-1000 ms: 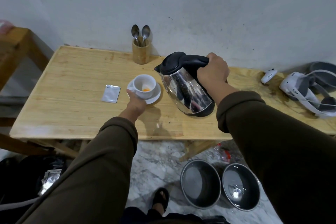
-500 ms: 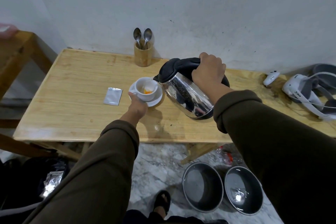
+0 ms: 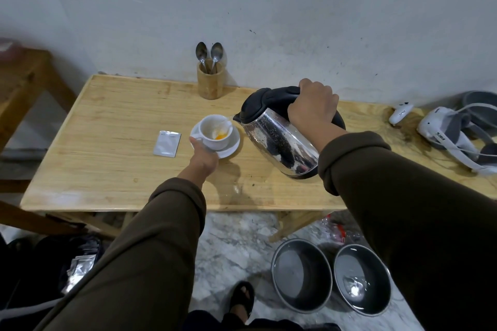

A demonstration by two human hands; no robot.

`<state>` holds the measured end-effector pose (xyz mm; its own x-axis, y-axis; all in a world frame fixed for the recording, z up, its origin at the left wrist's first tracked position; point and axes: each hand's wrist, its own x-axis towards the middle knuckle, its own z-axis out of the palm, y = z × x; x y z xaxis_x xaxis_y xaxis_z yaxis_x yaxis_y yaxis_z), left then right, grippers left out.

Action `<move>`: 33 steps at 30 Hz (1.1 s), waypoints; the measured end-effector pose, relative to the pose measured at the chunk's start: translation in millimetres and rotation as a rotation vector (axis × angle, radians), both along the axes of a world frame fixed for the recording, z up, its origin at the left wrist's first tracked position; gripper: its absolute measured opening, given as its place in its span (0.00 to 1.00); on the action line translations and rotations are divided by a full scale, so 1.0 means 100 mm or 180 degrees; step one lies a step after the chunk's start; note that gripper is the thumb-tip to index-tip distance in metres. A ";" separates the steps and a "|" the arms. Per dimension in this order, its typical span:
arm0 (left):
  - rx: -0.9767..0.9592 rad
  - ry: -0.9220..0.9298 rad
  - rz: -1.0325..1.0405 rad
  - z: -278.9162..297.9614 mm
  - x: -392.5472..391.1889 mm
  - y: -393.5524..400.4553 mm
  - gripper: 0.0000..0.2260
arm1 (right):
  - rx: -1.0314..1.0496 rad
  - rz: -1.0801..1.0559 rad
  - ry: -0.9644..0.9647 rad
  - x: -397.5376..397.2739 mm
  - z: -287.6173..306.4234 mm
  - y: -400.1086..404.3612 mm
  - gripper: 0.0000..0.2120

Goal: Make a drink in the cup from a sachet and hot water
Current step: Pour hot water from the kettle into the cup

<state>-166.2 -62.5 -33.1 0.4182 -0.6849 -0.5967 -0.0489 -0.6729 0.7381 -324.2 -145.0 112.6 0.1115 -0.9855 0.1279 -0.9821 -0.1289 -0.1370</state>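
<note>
A white cup [image 3: 213,140] with orange powder at its bottom stands on a white saucer [image 3: 233,145] on the wooden table [image 3: 113,158]. My left hand [image 3: 203,157] holds the cup at its near side, by the handle. My right hand [image 3: 312,106] grips the black handle of a steel kettle [image 3: 277,142], lifted and tilted left, its spout just over the cup's right rim. A thin stream of water runs into the cup. A silver sachet [image 3: 167,143] lies flat to the left of the saucer.
A wooden holder [image 3: 210,83] with two spoons stands at the wall behind the cup. A white headset [image 3: 454,137] and controller [image 3: 400,113] lie at the table's right end. Two metal bowls [image 3: 301,274] sit on the floor below; a bench [image 3: 24,83] stands left.
My right hand has raised the kettle, carried it left and tipped it further, so the spout now reaches the cup and water flows. My left hand stays on the cup.
</note>
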 end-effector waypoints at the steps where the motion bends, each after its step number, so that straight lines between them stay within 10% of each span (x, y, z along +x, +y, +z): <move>1: 0.0004 0.0005 0.0005 0.00 0.00 0.00 0.35 | 0.0007 0.0007 0.0011 0.00 0.00 0.00 0.12; 33: 0.0044 -0.0088 -0.0008 -0.07 0.00 -0.05 0.36 | -0.0211 0.0045 0.0029 -0.06 0.01 -0.04 0.11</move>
<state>-166.5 -67.1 -40.0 0.4328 -0.6777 -0.5944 -0.0708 -0.6829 0.7271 -330.6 -149.0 113.2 0.1268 -0.9732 0.1916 -0.9813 -0.1512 -0.1187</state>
